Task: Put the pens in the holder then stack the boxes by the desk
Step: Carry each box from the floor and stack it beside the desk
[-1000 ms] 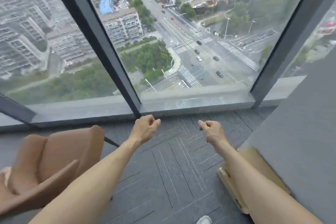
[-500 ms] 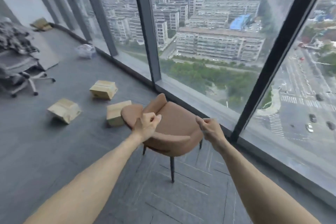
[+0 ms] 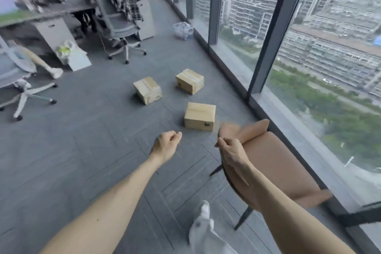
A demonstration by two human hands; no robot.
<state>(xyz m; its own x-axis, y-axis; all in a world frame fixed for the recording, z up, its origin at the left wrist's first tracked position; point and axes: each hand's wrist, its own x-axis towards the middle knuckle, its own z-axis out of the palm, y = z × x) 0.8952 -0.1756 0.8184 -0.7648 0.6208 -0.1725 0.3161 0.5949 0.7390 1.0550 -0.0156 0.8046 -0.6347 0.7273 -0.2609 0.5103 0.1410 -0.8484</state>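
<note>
Boxes: 3 taped cartons loose on the floor

Boxes sit apart on grey carpet at 12 o'clock: nearest (image 3: 200, 116), left (image 3: 147, 89), far (image 3: 189, 81). Stiff corrugated card, probably light; grip opposite side walls. Left hand (image 3: 166, 146) and right hand (image 3: 232, 150) are loosely clenched, empty.

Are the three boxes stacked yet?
Not stacked: the near box, left box and far box sit apart on the floor.

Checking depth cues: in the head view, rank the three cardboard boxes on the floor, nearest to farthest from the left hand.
From the left hand:
1. Near box, ahead and right, beside the brown chair.
2. Left box, farther ahead, tilted.
3. Window-side box, farthest back.
</note>
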